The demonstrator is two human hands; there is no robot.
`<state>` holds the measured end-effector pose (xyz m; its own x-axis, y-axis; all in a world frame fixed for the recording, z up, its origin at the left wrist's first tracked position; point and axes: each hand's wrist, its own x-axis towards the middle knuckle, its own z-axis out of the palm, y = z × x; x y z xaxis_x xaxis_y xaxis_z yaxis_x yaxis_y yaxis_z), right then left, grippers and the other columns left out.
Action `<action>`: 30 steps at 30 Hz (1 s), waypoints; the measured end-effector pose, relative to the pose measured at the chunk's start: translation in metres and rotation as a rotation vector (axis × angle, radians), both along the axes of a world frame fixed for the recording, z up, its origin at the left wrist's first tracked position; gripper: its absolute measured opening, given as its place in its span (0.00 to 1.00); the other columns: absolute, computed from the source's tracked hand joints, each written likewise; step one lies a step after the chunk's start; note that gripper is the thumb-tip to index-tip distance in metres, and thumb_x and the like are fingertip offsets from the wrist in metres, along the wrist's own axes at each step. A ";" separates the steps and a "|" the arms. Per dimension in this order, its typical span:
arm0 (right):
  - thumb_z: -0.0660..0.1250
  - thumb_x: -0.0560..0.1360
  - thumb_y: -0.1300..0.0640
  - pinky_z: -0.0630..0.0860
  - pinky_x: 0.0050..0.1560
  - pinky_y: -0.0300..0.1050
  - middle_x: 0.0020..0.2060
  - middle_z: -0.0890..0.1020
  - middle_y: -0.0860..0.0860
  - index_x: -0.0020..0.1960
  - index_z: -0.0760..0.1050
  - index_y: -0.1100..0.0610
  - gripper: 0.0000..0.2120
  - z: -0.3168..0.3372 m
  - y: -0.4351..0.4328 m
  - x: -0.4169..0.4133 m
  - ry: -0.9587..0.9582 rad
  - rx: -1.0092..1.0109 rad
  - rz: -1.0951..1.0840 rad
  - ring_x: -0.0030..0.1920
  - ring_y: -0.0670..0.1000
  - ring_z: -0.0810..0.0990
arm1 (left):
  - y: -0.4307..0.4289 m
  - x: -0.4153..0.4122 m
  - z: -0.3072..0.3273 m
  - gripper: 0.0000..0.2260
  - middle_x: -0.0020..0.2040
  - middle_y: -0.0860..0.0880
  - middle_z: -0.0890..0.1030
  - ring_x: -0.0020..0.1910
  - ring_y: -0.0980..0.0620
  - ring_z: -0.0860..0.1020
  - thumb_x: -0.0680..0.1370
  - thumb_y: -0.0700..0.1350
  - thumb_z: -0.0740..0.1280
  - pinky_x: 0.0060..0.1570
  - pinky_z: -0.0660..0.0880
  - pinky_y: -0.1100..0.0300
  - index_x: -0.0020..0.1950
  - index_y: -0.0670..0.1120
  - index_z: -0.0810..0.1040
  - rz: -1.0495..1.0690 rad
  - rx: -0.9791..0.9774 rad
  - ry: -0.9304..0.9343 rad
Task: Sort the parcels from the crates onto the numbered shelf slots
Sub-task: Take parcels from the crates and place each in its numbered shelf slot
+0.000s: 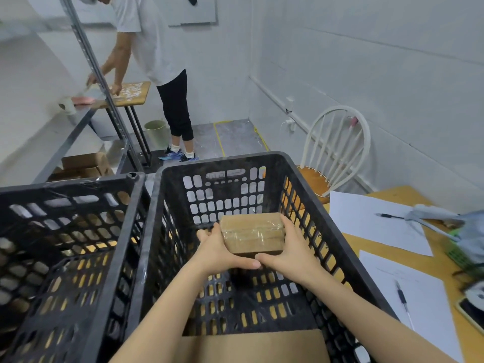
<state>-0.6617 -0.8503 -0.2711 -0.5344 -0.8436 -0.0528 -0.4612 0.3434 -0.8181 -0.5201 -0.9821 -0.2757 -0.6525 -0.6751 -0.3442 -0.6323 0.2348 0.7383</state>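
Parcel in crate – wooden table, white chair

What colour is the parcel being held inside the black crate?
The parcel is brown cardboard with clear tape across it; the head view shows it.

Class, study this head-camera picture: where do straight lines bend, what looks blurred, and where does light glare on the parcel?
Head view: the wide lens bows the shelf post and the crate rim; the shelves at the left edge are smeared with blur; tape on the parcel shows a pale sheen; lighting is even, shadows soft.
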 end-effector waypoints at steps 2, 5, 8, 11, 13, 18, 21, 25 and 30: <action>0.78 0.65 0.51 0.66 0.62 0.37 0.62 0.65 0.45 0.75 0.55 0.47 0.46 -0.002 0.000 0.001 -0.019 -0.009 -0.019 0.61 0.42 0.67 | -0.002 0.000 -0.001 0.52 0.61 0.51 0.63 0.66 0.53 0.55 0.53 0.62 0.82 0.70 0.62 0.50 0.71 0.55 0.61 0.016 -0.004 0.026; 0.78 0.65 0.52 0.70 0.67 0.43 0.64 0.64 0.44 0.75 0.54 0.46 0.47 -0.001 -0.001 0.001 -0.043 -0.046 -0.045 0.65 0.44 0.69 | -0.002 -0.001 0.000 0.58 0.64 0.51 0.58 0.63 0.56 0.56 0.52 0.61 0.83 0.70 0.62 0.54 0.74 0.53 0.54 0.032 -0.001 0.053; 0.77 0.67 0.51 0.66 0.67 0.39 0.65 0.62 0.44 0.77 0.48 0.45 0.50 0.001 0.000 0.003 -0.004 -0.036 -0.035 0.65 0.41 0.65 | -0.002 -0.002 0.002 0.59 0.64 0.54 0.57 0.66 0.56 0.59 0.54 0.58 0.83 0.69 0.64 0.56 0.75 0.51 0.51 0.014 -0.009 0.097; 0.77 0.67 0.46 0.62 0.71 0.43 0.74 0.55 0.43 0.78 0.38 0.44 0.56 0.000 0.001 0.006 0.052 -0.018 0.004 0.71 0.43 0.59 | -0.003 -0.002 0.005 0.60 0.64 0.54 0.59 0.67 0.55 0.63 0.54 0.57 0.84 0.67 0.67 0.57 0.75 0.49 0.51 0.036 -0.026 0.151; 0.76 0.67 0.44 0.61 0.71 0.44 0.75 0.55 0.43 0.78 0.35 0.44 0.58 0.001 0.000 0.005 0.047 -0.017 0.021 0.73 0.44 0.58 | -0.004 -0.002 0.006 0.59 0.65 0.53 0.60 0.66 0.54 0.65 0.52 0.58 0.84 0.67 0.69 0.56 0.73 0.49 0.53 0.087 -0.049 0.173; 0.72 0.73 0.51 0.66 0.68 0.44 0.75 0.58 0.46 0.79 0.39 0.43 0.49 0.006 -0.002 0.002 -0.020 -0.023 -0.025 0.71 0.46 0.63 | -0.003 -0.002 0.009 0.63 0.66 0.52 0.60 0.66 0.51 0.66 0.49 0.62 0.82 0.67 0.69 0.52 0.76 0.52 0.52 0.198 -0.084 0.204; 0.69 0.75 0.53 0.66 0.64 0.40 0.74 0.57 0.47 0.79 0.40 0.43 0.46 0.005 -0.002 0.001 -0.031 -0.025 -0.031 0.67 0.44 0.65 | -0.001 -0.004 0.012 0.61 0.63 0.52 0.59 0.61 0.54 0.64 0.52 0.62 0.81 0.68 0.67 0.52 0.78 0.53 0.52 0.195 -0.094 0.197; 0.70 0.75 0.50 0.64 0.60 0.35 0.70 0.58 0.47 0.79 0.43 0.44 0.44 0.006 -0.001 0.000 -0.041 -0.006 -0.038 0.63 0.42 0.66 | 0.000 -0.004 0.011 0.55 0.61 0.54 0.60 0.62 0.54 0.67 0.53 0.62 0.81 0.64 0.68 0.56 0.75 0.56 0.58 0.210 -0.095 0.279; 0.72 0.73 0.50 0.70 0.67 0.42 0.70 0.60 0.47 0.78 0.45 0.42 0.45 0.003 -0.001 0.002 -0.064 -0.029 -0.037 0.65 0.45 0.69 | -0.002 -0.003 0.013 0.46 0.61 0.57 0.67 0.60 0.59 0.70 0.56 0.57 0.82 0.59 0.73 0.62 0.67 0.56 0.62 0.217 -0.047 0.382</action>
<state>-0.6597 -0.8513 -0.2677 -0.5614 -0.8250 -0.0639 -0.3952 0.3352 -0.8553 -0.5232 -0.9838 -0.2625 -0.5685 -0.8196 -0.0707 -0.3540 0.1661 0.9204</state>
